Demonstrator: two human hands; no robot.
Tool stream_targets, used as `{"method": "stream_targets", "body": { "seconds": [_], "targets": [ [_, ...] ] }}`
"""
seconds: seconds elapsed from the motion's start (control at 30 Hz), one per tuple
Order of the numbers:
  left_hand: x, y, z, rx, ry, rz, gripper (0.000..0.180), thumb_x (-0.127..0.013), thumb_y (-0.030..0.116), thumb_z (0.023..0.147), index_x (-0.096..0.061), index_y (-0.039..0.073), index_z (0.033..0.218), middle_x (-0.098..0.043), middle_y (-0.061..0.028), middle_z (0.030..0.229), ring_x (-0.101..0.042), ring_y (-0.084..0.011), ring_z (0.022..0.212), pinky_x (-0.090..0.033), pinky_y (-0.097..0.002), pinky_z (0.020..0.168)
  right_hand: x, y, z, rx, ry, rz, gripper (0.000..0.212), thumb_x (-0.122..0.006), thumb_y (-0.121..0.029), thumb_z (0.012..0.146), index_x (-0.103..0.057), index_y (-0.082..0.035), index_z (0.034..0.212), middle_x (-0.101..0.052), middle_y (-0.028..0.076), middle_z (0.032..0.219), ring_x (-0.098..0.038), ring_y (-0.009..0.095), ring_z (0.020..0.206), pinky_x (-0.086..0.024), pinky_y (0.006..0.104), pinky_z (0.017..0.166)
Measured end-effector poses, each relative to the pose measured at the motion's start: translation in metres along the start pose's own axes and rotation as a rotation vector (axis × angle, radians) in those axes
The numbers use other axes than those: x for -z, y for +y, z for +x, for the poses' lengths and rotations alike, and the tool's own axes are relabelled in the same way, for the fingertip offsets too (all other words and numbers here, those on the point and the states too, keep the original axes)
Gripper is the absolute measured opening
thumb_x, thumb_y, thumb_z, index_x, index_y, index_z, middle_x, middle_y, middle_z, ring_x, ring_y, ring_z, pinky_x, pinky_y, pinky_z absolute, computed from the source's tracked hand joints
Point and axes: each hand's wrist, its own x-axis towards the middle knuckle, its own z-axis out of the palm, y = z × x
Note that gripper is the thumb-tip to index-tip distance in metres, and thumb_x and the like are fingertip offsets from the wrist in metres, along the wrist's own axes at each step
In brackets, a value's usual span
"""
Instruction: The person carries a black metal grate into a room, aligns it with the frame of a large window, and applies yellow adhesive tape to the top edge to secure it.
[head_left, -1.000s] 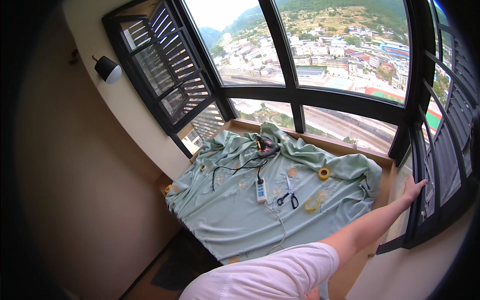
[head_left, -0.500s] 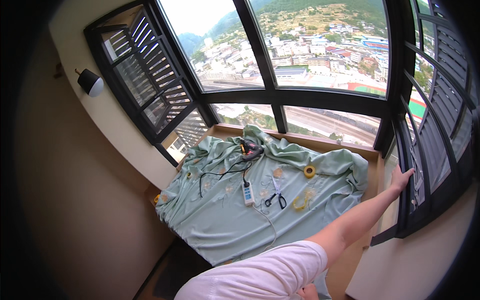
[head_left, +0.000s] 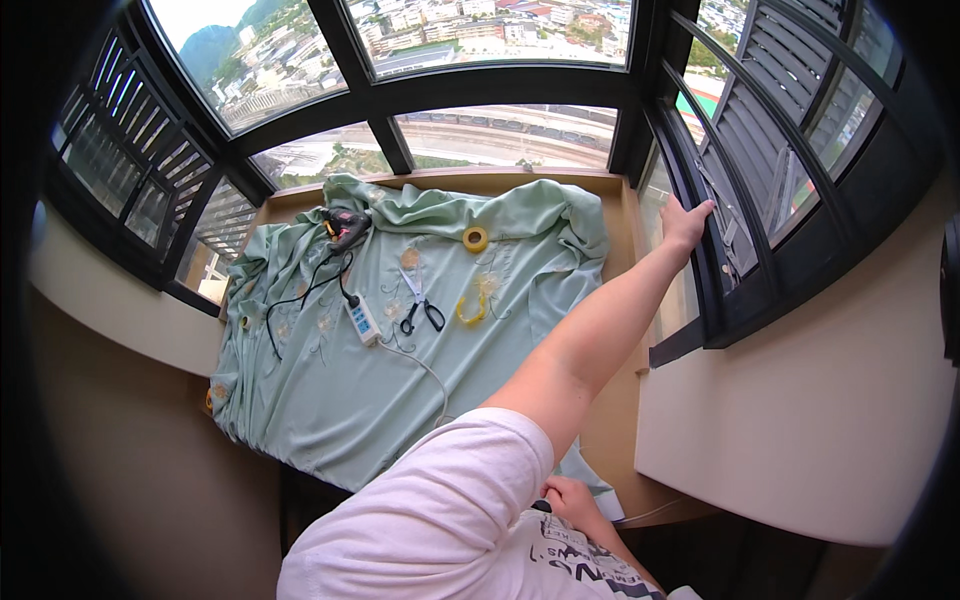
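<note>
Left hand [head_left: 686, 224] is extended, fingers closed around the frame edge of the right-hand window [head_left: 744, 190], beyond the cloth [head_left: 320, 410]. Right hand [head_left: 569, 499] sits well below the window, near the shirt [head_left: 440, 500], fingers curled; contents cannot be determined.

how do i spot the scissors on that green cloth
Start at the pale green cloth below the windows. Just right of the white power strip lie the scissors, tips toward the windows. Unlike the yellow tape roll beyond, they are black-handled.
</note>
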Motion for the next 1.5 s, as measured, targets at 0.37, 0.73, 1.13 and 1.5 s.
{"method": "stream_targets", "body": {
  "seconds": [0.37, 0.73, 1.13, 1.5],
  "targets": [
    [-0.006, 0.016, -0.02, 0.013, 0.113, 0.171, 0.068, -0.081, 0.032, 0.077, -0.048, 0.001, 0.128, -0.049, -0.0275, 0.128, -0.053, -0.0442, 0.119, -0.043, -0.0453, 0.106, 0.033, -0.02, -0.007, -0.051, 0.204, 0.016, 0.015, -0.051, 0.0, 0.085, -0.066, -0.001, 0.084, -0.063, 0.016, 0.075, -0.061, 0.028, 0.066, -0.046, 0.0368, 0.061],
    [0.005, 0.011, -0.007, 0.029, 0.016, 0.048, 0.062, -0.083, 0.033, 0.076, -0.055, 0.003, 0.122, -0.053, -0.0256, 0.125, -0.053, -0.0402, 0.118, -0.044, -0.0434, 0.104, 0.049, -0.046, -0.006, -0.061, 0.158, -0.061, 0.014, -0.053, -0.001, 0.088, -0.066, -0.002, 0.091, -0.065, 0.015, 0.084, -0.063, 0.031, 0.074, -0.049, 0.0375, 0.066],
    [0.008, -0.001, 0.004, 0.067, 0.002, 0.045, 0.066, -0.083, 0.036, 0.076, -0.054, 0.001, 0.123, -0.053, -0.0257, 0.126, -0.054, -0.0399, 0.119, -0.044, -0.0443, 0.103, 0.211, -0.272, 0.033, 0.552, 1.344, -1.0, 0.056, -0.067, -0.002, 0.08, -0.053, -0.003, 0.135, -0.045, 0.022, 0.146, -0.045, 0.039, 0.13, -0.042, 0.049, 0.104],
    [0.027, -0.007, -0.014, 0.046, 0.03, 0.103, 0.037, -0.057, 0.031, 0.1, -0.054, 0.001, 0.121, -0.054, -0.0226, 0.123, -0.055, -0.039, 0.117, -0.043, -0.0443, 0.102, 0.292, -0.332, 0.106, 0.723, 1.679, -1.265, 0.081, -0.064, 0.006, 0.081, -0.029, -0.001, 0.154, -0.038, 0.021, 0.153, -0.04, 0.042, 0.14, -0.037, 0.0484, 0.114]
  ]
}}
